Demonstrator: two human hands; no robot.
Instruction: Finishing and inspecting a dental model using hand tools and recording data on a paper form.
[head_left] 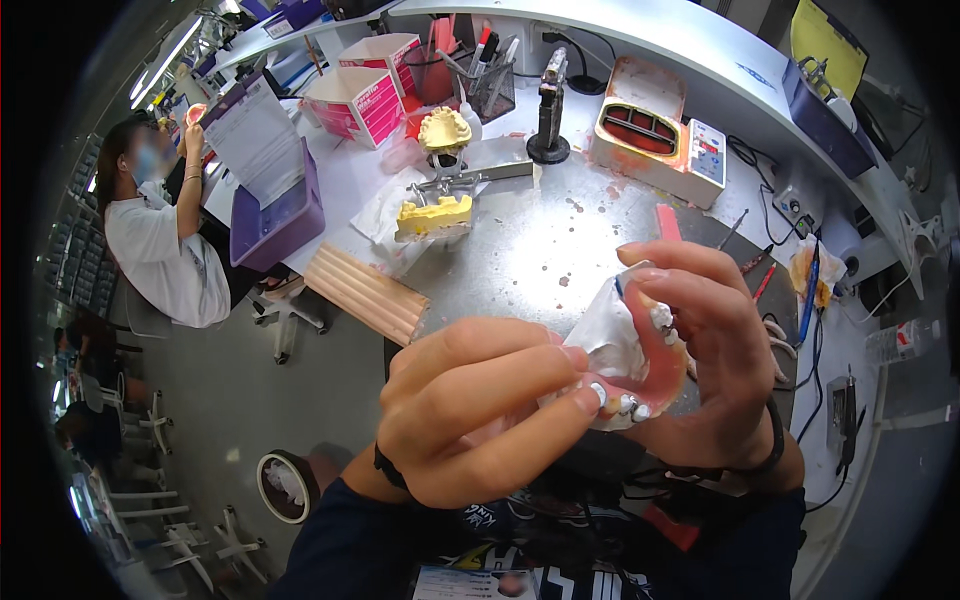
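Note:
Between my two hands is a dental model: a white plaster cast (606,328) with a curved pink wax base (655,350) along its arch. Several white teeth and small metal parts (630,406) sit on the wax. My right hand (722,350) is closed round the model's right side, fingertips on its upper edge. My left hand (480,405) grips the near left end, its fingertips pressed beside the teeth. What lies under the left fingers is hidden. Beyond the hands, an opened articulator (440,184) carries a cream cast (445,130) above and a yellow cast (434,216) below.
A wax heater (640,140) stands at the back right, beside a black stand (548,110). Pliers (780,338) and a blue tool (809,290) lie right. At left are a ridged board (366,292), a purple tray (276,220) and a seated co-worker (165,240); a bin (285,487) is below.

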